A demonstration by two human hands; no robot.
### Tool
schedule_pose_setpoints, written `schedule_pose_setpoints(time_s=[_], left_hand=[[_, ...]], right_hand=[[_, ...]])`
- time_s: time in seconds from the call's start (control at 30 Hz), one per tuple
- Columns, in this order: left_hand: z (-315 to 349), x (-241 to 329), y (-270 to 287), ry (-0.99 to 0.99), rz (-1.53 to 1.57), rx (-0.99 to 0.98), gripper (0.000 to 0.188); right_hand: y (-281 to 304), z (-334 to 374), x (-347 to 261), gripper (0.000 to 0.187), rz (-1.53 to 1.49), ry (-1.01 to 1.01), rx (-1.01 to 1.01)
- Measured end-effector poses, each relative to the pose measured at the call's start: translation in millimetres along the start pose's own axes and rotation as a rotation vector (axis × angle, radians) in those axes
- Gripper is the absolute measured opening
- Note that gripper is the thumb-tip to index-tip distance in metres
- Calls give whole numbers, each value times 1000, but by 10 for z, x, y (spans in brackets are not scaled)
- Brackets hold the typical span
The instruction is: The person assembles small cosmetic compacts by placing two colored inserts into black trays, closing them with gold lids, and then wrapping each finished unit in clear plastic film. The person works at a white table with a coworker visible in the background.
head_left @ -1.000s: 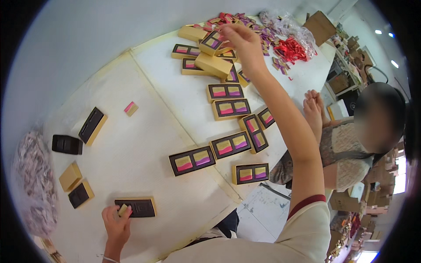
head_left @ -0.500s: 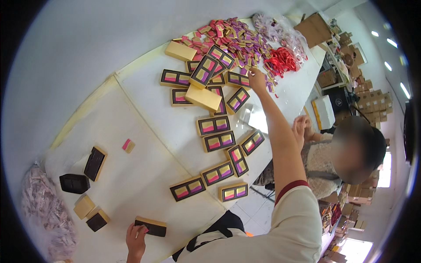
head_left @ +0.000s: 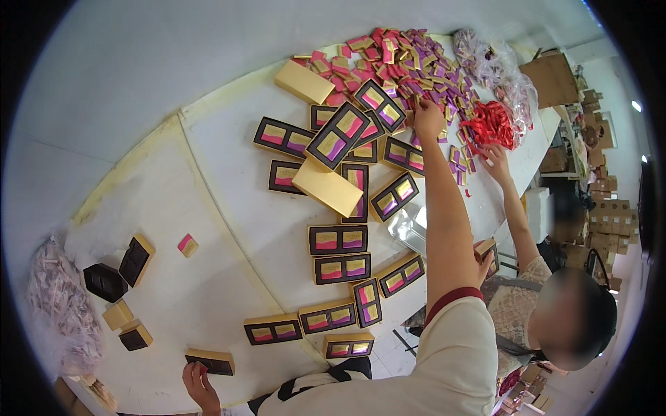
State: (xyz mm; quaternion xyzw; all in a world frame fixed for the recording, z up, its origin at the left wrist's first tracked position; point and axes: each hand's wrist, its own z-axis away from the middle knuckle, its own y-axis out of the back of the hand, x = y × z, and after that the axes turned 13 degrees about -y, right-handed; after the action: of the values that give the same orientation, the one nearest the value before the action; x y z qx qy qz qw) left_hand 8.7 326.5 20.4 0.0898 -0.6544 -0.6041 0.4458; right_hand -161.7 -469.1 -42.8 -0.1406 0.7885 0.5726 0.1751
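Down at the near edge, the left hand (head_left: 200, 388) is in close, thumb and finger narrowed on a pink piece (head_left: 202, 370) over the left end of a dark-lined tray (head_left: 216, 362); the piece is half hidden, and the rest of that tray looks bare. Just beyond sit a small gold box (head_left: 118, 315), a small dark-lined box (head_left: 135, 335) and two more dark trays, with a clear bag (head_left: 64, 312) bulging at the left. A lone piece (head_left: 187, 245) lies by itself on the bench (head_left: 208, 277).

Across the seam come the filled boxes (head_left: 272, 330), a pink and a purple piece side by side in most, and beyond them a crisscross stack with a gold lid (head_left: 328, 187) on top. Fine lettering runs across the gold of the pieces, too small to make out surely.

Up at the far end, the right hand (head_left: 428, 119) is at the edge of the pile (head_left: 416, 66), fingers bent down; whether it grips a piece, I can't tell. Red ribbons (head_left: 494, 125) lie next to it.

And here's the change: half a second ago the co-worker's hands were together; now one (head_left: 495, 163) reaches to the ribbons while the other holds a box (head_left: 488, 256). The right hand has pushed further into the pile, while the left stays at its tray.
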Motion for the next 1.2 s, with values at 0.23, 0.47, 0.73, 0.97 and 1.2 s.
schedule_pose_setpoints(time_s=[0.23, 0.47, 0.73, 0.97, 1.2], left_hand=[[-73, 89, 116, -157, -169, -6, 29], [66, -131, -81, -265, -104, 118, 31], [5, -201, -43, -350, -27, 266, 28], [61, -245, -36, -370, 65, 311, 26], [-64, -367, -28, -533, 136, 235, 19]], right_hand=[[604, 333, -204, 14, -1398, -576, -372], [2389, 2947, -1512, 21, -1611, -586, -1532], [2633, 5151, -1806, 16, -1026, -249, -1506], [2134, 5997, -1349, 20, -695, -38, -1442], [2020, 6351, -1147, 14, -589, 92, -1144]])
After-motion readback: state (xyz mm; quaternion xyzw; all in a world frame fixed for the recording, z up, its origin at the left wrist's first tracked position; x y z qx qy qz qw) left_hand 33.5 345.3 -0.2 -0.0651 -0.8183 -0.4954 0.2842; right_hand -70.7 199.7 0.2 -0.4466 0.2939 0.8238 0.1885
